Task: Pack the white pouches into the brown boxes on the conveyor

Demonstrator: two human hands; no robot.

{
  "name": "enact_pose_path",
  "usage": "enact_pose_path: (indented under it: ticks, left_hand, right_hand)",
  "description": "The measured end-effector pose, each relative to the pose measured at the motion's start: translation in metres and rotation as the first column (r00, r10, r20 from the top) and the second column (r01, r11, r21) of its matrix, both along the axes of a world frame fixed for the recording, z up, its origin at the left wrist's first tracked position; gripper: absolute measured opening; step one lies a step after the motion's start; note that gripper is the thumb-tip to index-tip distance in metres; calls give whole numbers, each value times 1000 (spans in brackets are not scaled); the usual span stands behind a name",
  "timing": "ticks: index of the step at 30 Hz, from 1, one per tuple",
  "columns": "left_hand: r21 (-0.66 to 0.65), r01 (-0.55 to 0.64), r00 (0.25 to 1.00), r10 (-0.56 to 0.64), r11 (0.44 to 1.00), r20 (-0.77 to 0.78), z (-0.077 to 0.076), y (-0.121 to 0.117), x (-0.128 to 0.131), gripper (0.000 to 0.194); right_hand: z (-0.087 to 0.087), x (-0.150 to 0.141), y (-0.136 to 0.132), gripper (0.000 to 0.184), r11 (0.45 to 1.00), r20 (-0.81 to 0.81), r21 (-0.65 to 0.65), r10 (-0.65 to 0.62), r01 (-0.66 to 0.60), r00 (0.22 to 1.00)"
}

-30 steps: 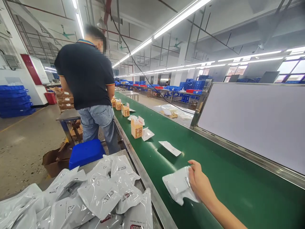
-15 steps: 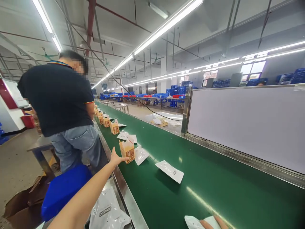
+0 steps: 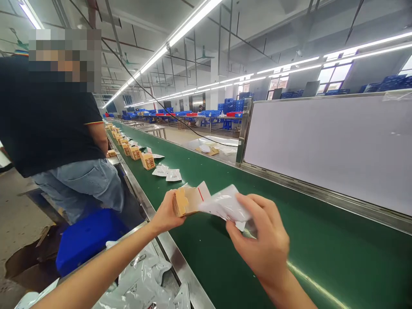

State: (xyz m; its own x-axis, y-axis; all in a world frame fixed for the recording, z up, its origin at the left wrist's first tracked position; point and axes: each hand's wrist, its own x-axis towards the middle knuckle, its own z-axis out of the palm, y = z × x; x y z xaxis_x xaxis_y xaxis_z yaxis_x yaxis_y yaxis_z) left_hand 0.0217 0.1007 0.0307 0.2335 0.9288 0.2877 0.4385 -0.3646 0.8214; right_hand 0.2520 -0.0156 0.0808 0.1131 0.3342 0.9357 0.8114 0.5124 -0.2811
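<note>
Left hand (image 3: 165,213) curls fingers round small cardboard box (image 3: 187,201); right hand (image 3: 262,240) pinches white plastic pouch (image 3: 223,205), long way pointing at box, touching it.

The conveyor belt (image 3: 322,266) is deep green. Nearest, the small carton (image 3: 183,202) is tan with a red stripe on its white flap, and the pouch (image 3: 225,205) is glossy white. At left, a co-worker's polo shirt (image 3: 54,128) is black with an orange-edged sleeve, and the plastic crate (image 3: 86,242) is bright blue.
</note>
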Motion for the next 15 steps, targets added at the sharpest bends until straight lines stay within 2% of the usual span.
enact_pose_path:
  ticks: [2, 4, 6, 8, 9, 11, 12, 13, 14, 15]
  left_hand:
    - [139, 11, 998, -2, 990, -67, 7, -33, 12, 68]
    - [311, 28, 990, 16, 950, -138, 10, -57, 21, 63]
    - [455, 81, 979, 15, 887, -205, 9, -74, 28, 61]
    - [539, 163, 960, -6, 827, -281, 5, -86, 35, 60]
    - [548, 212, 945, -27, 809, -326, 3, -92, 39, 60]
    - [510, 303, 906, -78, 805, -415, -2, -105, 51, 60]
    - [474, 331, 889, -100, 816, -448, -4, -112, 59, 60]
    - [434, 353, 871, -123, 828, -475, -7, -120, 69, 60]
    - [395, 358, 861, -135, 846, -490, -9, -127, 80, 60]
    - [359, 366, 848, -149, 858, -508, -11, -135, 93, 61]
  right_hand:
    - [-1, -15, 5, 35, 995, 105, 96, 26, -36, 994]
    - [-7, -22, 4, 30, 995, 262, 85, 36, -60, 964]
    - [-13, -21, -5, 27, 995, 404, 17, 86, -102, 911]
    - [-16, -14, -20, 31, 959, 459, -188, 277, -213, 844]
    - [-18, -8, -29, 33, 899, 436, -341, 411, -275, 801]
    - [-24, 7, -49, 37, 689, 307, -642, 634, -337, 710]
    - [-30, 17, -57, 43, 582, 234, -747, 684, -322, 691]
    - [-40, 28, -65, 50, 515, 179, -809, 676, -284, 715]
    - [-52, 39, -72, 52, 508, 146, -828, 606, -239, 782]
    - [-67, 51, -77, 50, 530, 123, -828, 492, -184, 862]
